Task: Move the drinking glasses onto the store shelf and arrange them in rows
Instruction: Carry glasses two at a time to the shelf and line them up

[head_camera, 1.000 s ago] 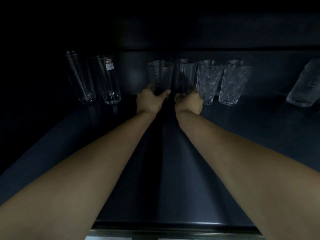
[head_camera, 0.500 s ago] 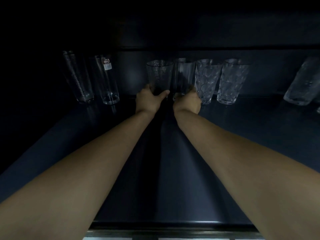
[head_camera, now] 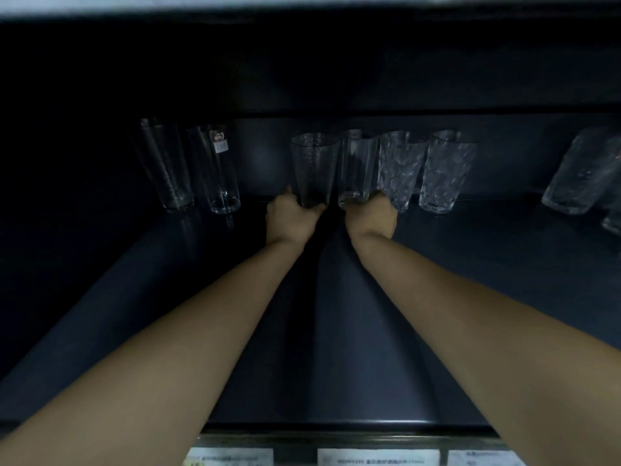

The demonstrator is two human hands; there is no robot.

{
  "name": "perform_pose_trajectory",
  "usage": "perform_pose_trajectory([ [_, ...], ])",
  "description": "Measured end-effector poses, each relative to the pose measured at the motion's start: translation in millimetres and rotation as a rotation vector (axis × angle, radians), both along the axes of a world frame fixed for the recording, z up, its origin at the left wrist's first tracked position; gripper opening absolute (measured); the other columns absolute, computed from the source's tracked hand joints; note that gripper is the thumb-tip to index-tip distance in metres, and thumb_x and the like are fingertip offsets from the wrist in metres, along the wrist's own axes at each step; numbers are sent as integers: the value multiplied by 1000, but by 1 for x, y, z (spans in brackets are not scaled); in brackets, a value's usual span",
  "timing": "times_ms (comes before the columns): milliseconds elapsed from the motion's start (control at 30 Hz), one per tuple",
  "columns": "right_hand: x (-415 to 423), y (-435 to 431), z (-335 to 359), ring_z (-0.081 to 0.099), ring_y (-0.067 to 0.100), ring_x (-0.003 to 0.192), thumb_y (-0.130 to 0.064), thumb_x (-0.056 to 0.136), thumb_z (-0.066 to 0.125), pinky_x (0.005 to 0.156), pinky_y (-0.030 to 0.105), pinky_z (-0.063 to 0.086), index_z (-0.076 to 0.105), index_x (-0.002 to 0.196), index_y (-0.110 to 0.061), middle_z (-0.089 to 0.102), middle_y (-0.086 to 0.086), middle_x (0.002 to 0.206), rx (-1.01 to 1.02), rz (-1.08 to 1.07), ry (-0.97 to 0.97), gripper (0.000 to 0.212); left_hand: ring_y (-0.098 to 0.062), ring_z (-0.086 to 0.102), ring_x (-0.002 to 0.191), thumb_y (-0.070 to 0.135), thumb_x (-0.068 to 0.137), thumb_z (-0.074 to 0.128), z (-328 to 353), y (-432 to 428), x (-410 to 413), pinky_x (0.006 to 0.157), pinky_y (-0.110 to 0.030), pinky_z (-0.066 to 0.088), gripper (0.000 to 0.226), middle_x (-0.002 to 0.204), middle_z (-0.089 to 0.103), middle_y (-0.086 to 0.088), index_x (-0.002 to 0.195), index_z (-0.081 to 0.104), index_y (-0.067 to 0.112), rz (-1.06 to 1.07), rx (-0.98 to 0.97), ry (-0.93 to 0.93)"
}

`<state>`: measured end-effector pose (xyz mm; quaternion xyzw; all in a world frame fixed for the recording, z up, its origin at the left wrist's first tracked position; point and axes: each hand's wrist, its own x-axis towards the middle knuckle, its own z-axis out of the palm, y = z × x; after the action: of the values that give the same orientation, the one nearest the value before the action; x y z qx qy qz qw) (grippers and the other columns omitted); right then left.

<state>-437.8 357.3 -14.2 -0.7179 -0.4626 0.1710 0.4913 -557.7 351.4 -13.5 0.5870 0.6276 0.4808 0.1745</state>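
Clear, seemingly facet-patterned glasses (head_camera: 400, 169) on dark shelf (head_camera: 369, 331).

Bottom edge, 6 o'clock: a dark label rail (head_camera: 336, 437) runs side to side. Set in it, in a row: left white paper price label (head_camera: 228, 457), yellowish mark at its 7 o'clock corner; middle white paper price label (head_camera: 378, 458), one line of dark print, too blurred to read; right white paper price label (head_camera: 484, 459), print also unreadable. All three are cut by the frame. Top edge, 12 o'clock: a pale grey band (head_camera: 302, 0), blurred, spans the full width.
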Motion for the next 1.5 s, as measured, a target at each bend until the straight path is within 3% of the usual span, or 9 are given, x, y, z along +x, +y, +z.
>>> perform_pose_trajectory([
  [133, 24, -37, 4, 61, 19, 103, -23, 94, 58, 76, 19, 41, 65, 117, -9, 66, 6, 116, -51, 228, -41, 28, -20, 64, 107, 28, 87, 68, 5, -31, 0, 80, -18, 44, 33, 113, 70, -2, 117, 69, 15, -24, -101, -37],
  [200, 49, -63, 13, 59, 14, 110, -30, 91, 66, 87, 17, 42, 69, 119, -18, 64, -4, 119, -119, 385, 26, 31, -15, 61, 101, 29, 88, 68, 18, -53, 3, 83, -19, 43, 32, 112, 66, 3, 117, 67, 17, -110, -223, -85],
  [333, 110, -135, 35, 64, 7, 102, -42, 81, 76, 94, 22, 50, 72, 108, -26, 70, -9, 106, -230, 514, 109, 32, -7, 58, 91, 31, 88, 69, 42, -109, 18, 82, -25, 48, 16, 105, 65, 6, 102, 68, 23, -369, -403, -19],
  [500, 176, -241, 49, 68, -2, 93, -34, 80, 79, 82, 12, 49, 72, 104, -26, 74, -12, 98, -103, 391, 109, 26, -3, 65, 97, 24, 87, 73, 61, -190, 63, 81, -15, 46, 9, 99, 72, 8, 96, 72, 25, -591, -348, -78],
  [633, 229, -309, 52, 68, 0, 98, -27, 82, 77, 83, 13, 51, 71, 107, -22, 74, -10, 103, -42, 268, 152, 26, -5, 68, 102, 20, 87, 71, 75, -246, 109, 103, -32, 48, 11, 99, 76, 7, 96, 76, 21, -746, -370, -250],
  [833, 311, -390, 59, 67, -6, 96, -33, 82, 76, 82, 15, 51, 71, 105, -30, 74, -18, 99, 25, 109, 195, 24, -7, 69, 105, 20, 88, 67, 78, -296, 201, 104, -41, 48, 12, 104, 75, 8, 96, 77, 23, -864, -342, -345],
  [1000, 386, -446, 65, 68, -1, 99, -33, 78, 76, 89, 23, 52, 72, 105, -28, 74, -16, 102, 99, 23, 225, 27, -11, 71, 100, 14, 88, 65, 77, -331, 294, 100, -43, 51, 12, 99, 76, 3, 95, 76, 16, -905, -297, -378],
  [1200, 484, -498, 64, 68, 0, 99, -31, 82, 73, 86, 19, 53, 71, 107, -29, 74, -16, 102, 105, -3, 201, 25, -14, 72, 98, 12, 91, 64, 71, -365, 403, 96, -43, 53, 15, 97, 77, 0, 90, 77, 19, -884, -316, -425],
  [1500, 613, -522, 62, 68, 0, 98, -27, 85, 72, 88, 25, 50, 71, 105, -32, 74, -17, 101, 96, -45, 222, 20, -15, 72, 96, 12, 91, 66, 67, -386, 534, 96, -44, 53, 12, 98, 77, 2, 93, 75, 20, -782, -339, -461],
])
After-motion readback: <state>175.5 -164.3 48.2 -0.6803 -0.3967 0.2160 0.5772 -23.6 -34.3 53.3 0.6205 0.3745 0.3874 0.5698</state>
